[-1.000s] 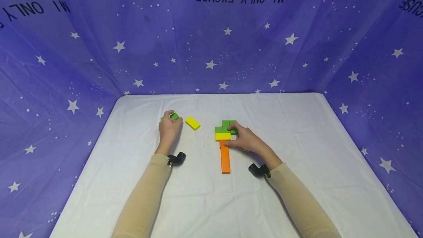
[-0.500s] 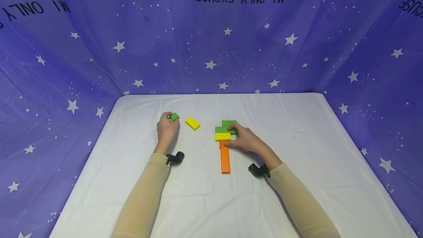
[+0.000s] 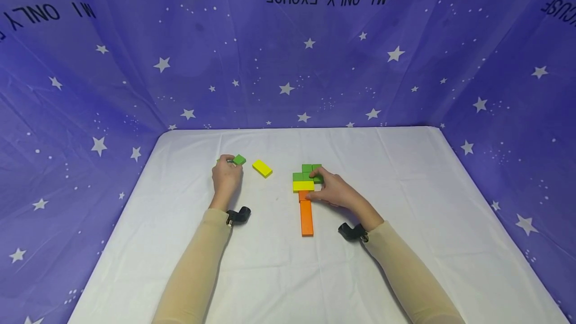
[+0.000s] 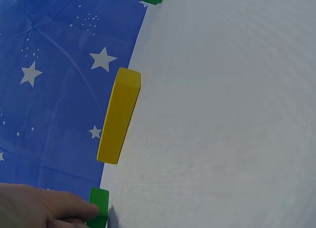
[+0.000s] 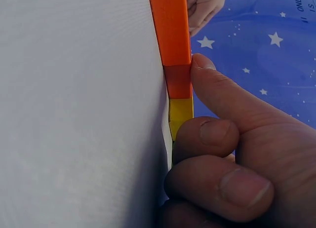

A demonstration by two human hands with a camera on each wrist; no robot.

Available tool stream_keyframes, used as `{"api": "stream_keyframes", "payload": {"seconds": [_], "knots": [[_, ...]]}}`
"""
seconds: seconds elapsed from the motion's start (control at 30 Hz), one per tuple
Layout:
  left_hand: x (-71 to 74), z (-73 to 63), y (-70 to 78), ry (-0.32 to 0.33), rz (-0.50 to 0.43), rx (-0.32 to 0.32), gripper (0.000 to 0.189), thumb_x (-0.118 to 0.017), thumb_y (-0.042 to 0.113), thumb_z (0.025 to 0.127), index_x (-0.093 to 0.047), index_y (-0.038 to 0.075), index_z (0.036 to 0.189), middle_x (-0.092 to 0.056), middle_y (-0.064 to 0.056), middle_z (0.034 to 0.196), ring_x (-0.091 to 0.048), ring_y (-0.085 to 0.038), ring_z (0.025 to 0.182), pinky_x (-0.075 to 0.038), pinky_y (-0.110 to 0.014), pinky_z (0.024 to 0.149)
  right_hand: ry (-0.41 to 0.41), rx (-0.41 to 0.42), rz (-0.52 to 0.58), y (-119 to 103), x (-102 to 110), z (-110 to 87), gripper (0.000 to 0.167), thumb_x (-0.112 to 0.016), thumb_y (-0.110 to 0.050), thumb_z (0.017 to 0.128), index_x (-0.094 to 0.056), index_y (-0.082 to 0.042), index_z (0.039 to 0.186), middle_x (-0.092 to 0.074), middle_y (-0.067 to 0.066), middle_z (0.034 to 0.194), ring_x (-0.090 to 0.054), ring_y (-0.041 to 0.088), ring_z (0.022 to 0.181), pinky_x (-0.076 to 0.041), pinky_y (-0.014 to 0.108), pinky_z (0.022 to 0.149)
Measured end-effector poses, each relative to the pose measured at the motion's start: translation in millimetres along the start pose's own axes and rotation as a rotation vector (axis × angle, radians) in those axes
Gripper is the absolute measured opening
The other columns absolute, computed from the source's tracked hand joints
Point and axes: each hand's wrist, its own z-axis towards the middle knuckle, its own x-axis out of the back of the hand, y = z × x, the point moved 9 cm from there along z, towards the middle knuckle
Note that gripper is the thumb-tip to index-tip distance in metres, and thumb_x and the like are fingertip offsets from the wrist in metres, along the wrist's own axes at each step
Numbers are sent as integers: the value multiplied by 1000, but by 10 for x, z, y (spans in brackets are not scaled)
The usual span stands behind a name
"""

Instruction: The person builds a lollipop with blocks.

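Note:
My left hand (image 3: 226, 176) is at the left of the white table, its bent fingers beside a small green block (image 3: 239, 160). In the left wrist view one fingertip overlaps that green block (image 4: 98, 203); whether it is pinched is hidden. Further green shows behind the hand. My right hand (image 3: 335, 190) rests on a flat block arrangement, thumb at a small orange block (image 3: 303, 195) and index finger over the green blocks (image 3: 298, 177). A yellow block (image 3: 303, 186) lies between those, and a long orange block (image 3: 307, 219) forms the stem.
A loose yellow block (image 3: 262, 168) lies between the left hand and the arrangement. The white tablecloth (image 3: 270, 274) has light creases. A purple star-printed curtain (image 3: 252, 64) stands behind and at both sides. Black devices (image 3: 239, 215) are worn on the wrists.
My left hand has shifted slightly left and nearer me, leaving more of the small green block in sight beside its fingers. The right hand and the arrangement have stayed put.

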Motion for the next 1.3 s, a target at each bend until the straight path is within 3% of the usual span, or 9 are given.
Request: {"api": "stream_keyframes", "payload": {"seconds": [0.1,0.4,0.57,0.73,0.83,0.97,1.03,1.17,1.3], "knots": [[-1,-2,12,1,-6,-9,47,-60,13,95,-62,4,142,-72,-20,107,-60,-33,96,-47,-40,80,1,3,-4,-3,1,-4,72,-87,-46,86,-53,-15,141,-66,17,142,-63,24,95,-52,51,103],[-15,20,18,-23,-17,12,51,-58,16,94,-61,6,144,-70,-17,103,-58,-28,90,-41,-32,71,5,11,-4,-17,20,-2,71,-88,-45,85,-53,-16,140,-69,18,136,-61,27,104,-49,53,107],[-17,24,88,-38,-39,0,49,-62,20,95,-62,9,143,-68,-7,85,-55,-20,71,-40,-28,60,0,13,-8,-16,25,8,73,-87,-46,85,-53,-15,141,-72,16,124,-60,24,91,-51,51,99],[-21,3,210,-50,-93,-43,46,-68,22,95,-65,11,141,-53,6,61,-42,-11,52,-33,-25,49,8,17,-7,-17,30,13,72,-88,-46,85,-53,-16,140,-70,17,135,-63,26,105,-49,54,109],[-14,-33,288,-46,-124,-79,46,-70,20,94,-67,13,139,-49,9,58,-40,-10,50,-31,-25,48,10,17,-3,-13,28,9,71,-88,-46,85,-53,-16,140,-66,18,143,-62,30,119,-45,57,115],[-32,-98,394,-52,-144,-143,44,-72,20,93,-70,14,137,-48,9,58,-39,-10,51,-31,-24,49,11,17,-1,-5,19,8,71,-87,-46,85,-53,-16,140,-65,19,144,-62,31,122,-44,57,116],[-57,-133,445,-67,-149,-175,43,-73,19,93,-71,15,136,-47,9,58,-39,-10,51,-31,-24,49,10,16,-2,-1,13,9,71,-87,-46,85,-53,-16,140,-68,18,138,-63,30,114,-48,55,111],[-135,-210,524,-105,-158,-219,41,-73,19,93,-72,15,134,-46,9,56,-37,-10,50,-30,-24,48,-3,9,-4,11,0,8,72,-87,-46,86,-53,-16,141,-71,11,109,-60,22,87,-52,42,87],[-225,-269,581,-117,-151,-247,39,-73,19,92,-74,15,131,-46,9,57,-37,-10,50,-31,-26,50,-8,-3,1,9,3,6,71,-88,-45,85,-53,-17,140,-71,13,119,-57,23,82,-48,37,79]]}}
